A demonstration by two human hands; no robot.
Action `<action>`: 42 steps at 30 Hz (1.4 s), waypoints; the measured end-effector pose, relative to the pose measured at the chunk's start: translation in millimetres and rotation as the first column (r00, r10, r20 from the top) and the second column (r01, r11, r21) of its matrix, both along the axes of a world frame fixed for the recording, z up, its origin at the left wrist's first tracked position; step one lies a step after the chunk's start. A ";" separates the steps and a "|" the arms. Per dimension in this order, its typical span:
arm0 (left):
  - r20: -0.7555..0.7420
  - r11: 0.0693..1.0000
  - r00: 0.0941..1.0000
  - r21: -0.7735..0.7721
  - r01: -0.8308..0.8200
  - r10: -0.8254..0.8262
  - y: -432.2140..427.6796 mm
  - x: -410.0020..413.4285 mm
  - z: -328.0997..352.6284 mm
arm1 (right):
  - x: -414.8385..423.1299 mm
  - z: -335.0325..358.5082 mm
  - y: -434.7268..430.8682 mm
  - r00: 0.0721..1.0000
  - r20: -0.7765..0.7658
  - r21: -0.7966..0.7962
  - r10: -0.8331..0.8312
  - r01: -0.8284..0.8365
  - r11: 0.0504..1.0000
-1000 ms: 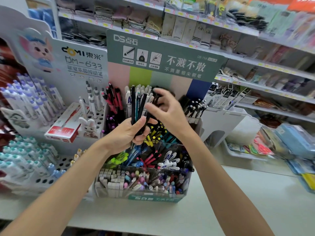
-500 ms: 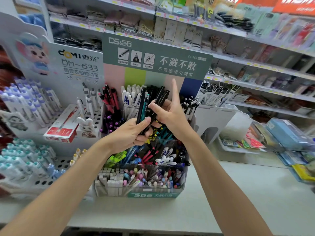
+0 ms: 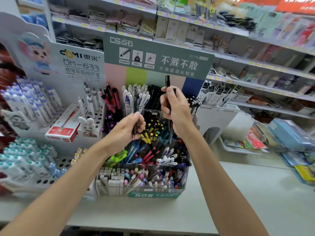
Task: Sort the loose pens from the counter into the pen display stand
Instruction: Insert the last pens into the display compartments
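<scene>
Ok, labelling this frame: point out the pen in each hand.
Raised pen (image 3: 168,82) in right hand (image 3: 177,109): head view, upper barrel above the grip.
Lower pen (image 3: 135,101) in left hand (image 3: 125,129): head view, barrel above the grip.

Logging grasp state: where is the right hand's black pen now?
Head view, right of centre: black pen upright in the right hand, above the pen display stand.

In front of the pen display stand (image 3: 154,195) the counter (image 3: 238,193) lies open. Its tiers bristle with upright pens (image 3: 131,97); its tall header board (image 3: 158,57) walls the back. A pegged pen rack (image 3: 65,161) crowds its left, a white divider (image 3: 216,118) its right.
</scene>
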State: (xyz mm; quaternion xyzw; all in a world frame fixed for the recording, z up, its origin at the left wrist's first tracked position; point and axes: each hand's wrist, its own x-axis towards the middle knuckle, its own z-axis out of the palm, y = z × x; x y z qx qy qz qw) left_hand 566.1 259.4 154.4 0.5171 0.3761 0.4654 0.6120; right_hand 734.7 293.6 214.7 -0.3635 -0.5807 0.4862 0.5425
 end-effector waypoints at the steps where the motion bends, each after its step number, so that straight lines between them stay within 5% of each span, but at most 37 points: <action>1: -0.130 0.998 0.991 0.064 -0.011 0.019 -1.0 1.6 1.6 | -2.7 -0.8 -0.1 0.998 0.069 0.029 -0.009 0.007 1.000; 5: -0.209 0.988 0.977 0.153 -0.019 0.051 -1.5 10.1 5.8 | -11.8 -5.6 2.3 0.965 0.261 0.100 -0.037 0.011 0.995; 7: -0.120 0.993 0.992 0.115 -0.027 0.041 -0.6 9.6 8.2 | -10.9 -4.9 5.9 0.972 0.234 0.059 -0.032 0.018 0.998; 11: -0.179 0.985 0.971 0.103 -0.138 0.155 9.1 9.1 9.9 | -7.2 2.9 18.0 0.982 0.161 0.057 -0.099 0.091 0.994; 15: -0.062 0.931 0.932 0.098 -0.351 0.357 21.5 8.9 12.2 | -4.8 20.1 35.5 0.976 -0.170 -0.046 -0.138 0.132 0.990; 17: -0.010 0.926 0.928 0.071 -0.370 0.371 24.6 5.4 12.3 | -3.9 32.2 45.4 0.910 -0.399 -0.091 -0.111 0.080 0.993; 19: 0.015 0.934 0.935 0.058 -0.354 0.353 26.7 2.8 11.9 | -5.5 43.1 55.3 0.869 -0.475 -0.086 -0.138 0.110 0.990; 28: -0.008 0.929 0.930 0.051 -0.368 0.369 34.8 -1.9 3.3 | -25.2 36.4 76.3 0.840 -0.439 0.059 -0.319 0.381 0.923; 35: -0.025 0.927 0.928 0.057 -0.370 0.372 36.8 -2.4 -1.7 | -18.4 17.4 79.3 0.942 -0.135 0.278 -0.308 0.334 0.901; 42: -0.030 0.931 0.931 0.056 -0.362 0.364 35.3 -3.6 -2.5 | -13.8 9.7 82.0 0.920 -0.139 0.348 -0.366 0.392 0.852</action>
